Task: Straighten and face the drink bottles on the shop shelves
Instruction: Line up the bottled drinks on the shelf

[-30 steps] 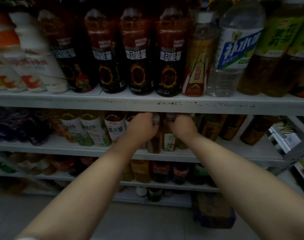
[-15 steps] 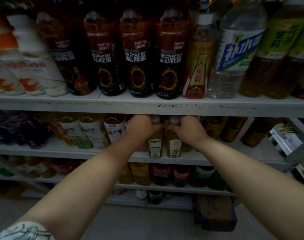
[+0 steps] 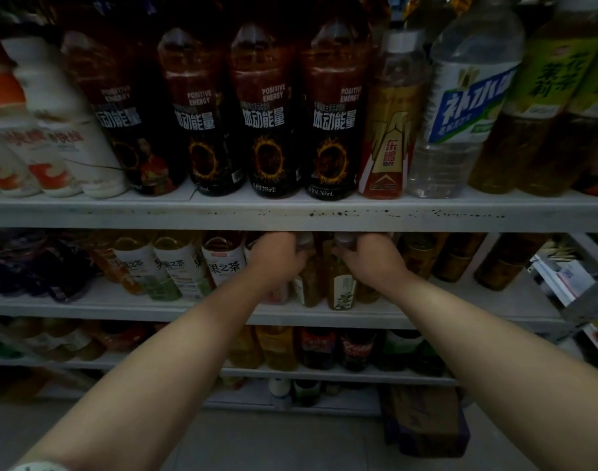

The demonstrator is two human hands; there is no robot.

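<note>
Two slim amber tea bottles stand side by side on the second shelf, just under the upper shelf's edge. My left hand grips the neck of the left tea bottle, whose label is turned partly sideways. My right hand grips the neck of the right tea bottle, whose pale label with a leaf sprig faces me. Both caps show between my hands. The shop is dim.
The upper shelf carries dark energy drink bottles, white yoghurt bottles, a gold-and-red bottle, a water bottle and green tea bottles. White-labelled fruit tea bottles stand left of my hands, brown bottles right. A cardboard box sits on the floor.
Both hands stay on the two bottle necks. The left bottle has turned, so its pale label no longer faces me squarely. The view has shifted slightly.
</note>
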